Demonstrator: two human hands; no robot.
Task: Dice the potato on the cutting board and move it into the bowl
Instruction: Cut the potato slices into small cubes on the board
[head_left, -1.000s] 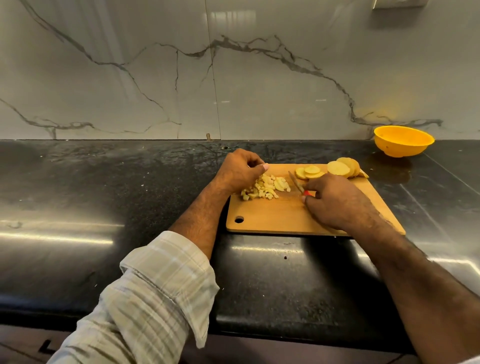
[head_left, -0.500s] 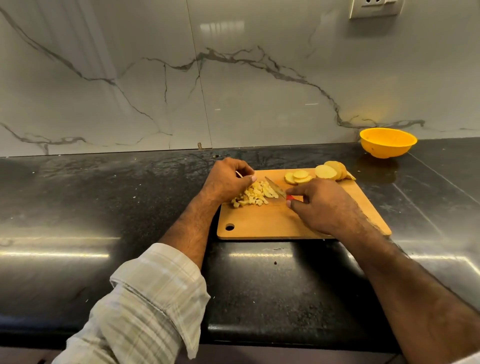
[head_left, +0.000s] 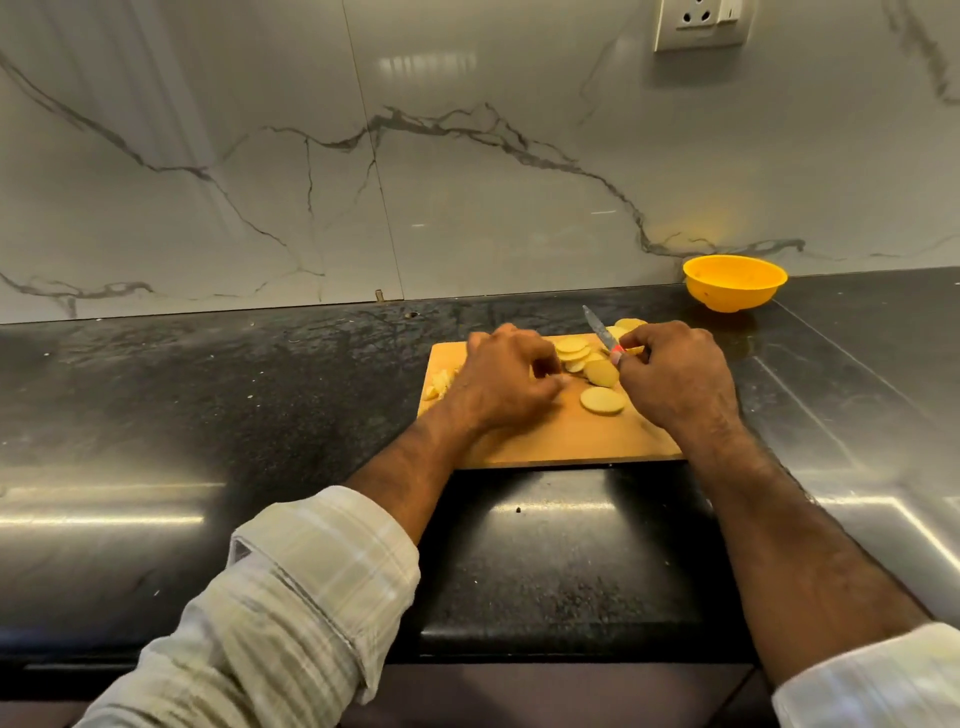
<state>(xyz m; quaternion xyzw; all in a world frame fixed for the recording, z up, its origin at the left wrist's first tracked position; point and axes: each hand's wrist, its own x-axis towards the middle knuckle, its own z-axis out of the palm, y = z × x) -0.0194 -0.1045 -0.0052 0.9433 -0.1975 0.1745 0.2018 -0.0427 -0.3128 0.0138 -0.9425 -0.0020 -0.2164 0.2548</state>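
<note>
Your left hand (head_left: 506, 382) has left the diced pile (head_left: 440, 384), which now lies just outside it at the left end of the cutting board (head_left: 566, 441), and has moved in over the round slices (head_left: 574, 351). Its fingers are curled near them, though blur hides whether they pinch one. Your right hand (head_left: 675, 376) grips the knife (head_left: 600, 330), lifted with the blade pointing up and away. Two slices (head_left: 602, 401) lie loose between your hands. I judge dicing is pausing for a fresh batch; the yellow bowl (head_left: 735, 283) waits beyond your right hand on the bench (head_left: 208, 415), apparently unfilled.
</note>
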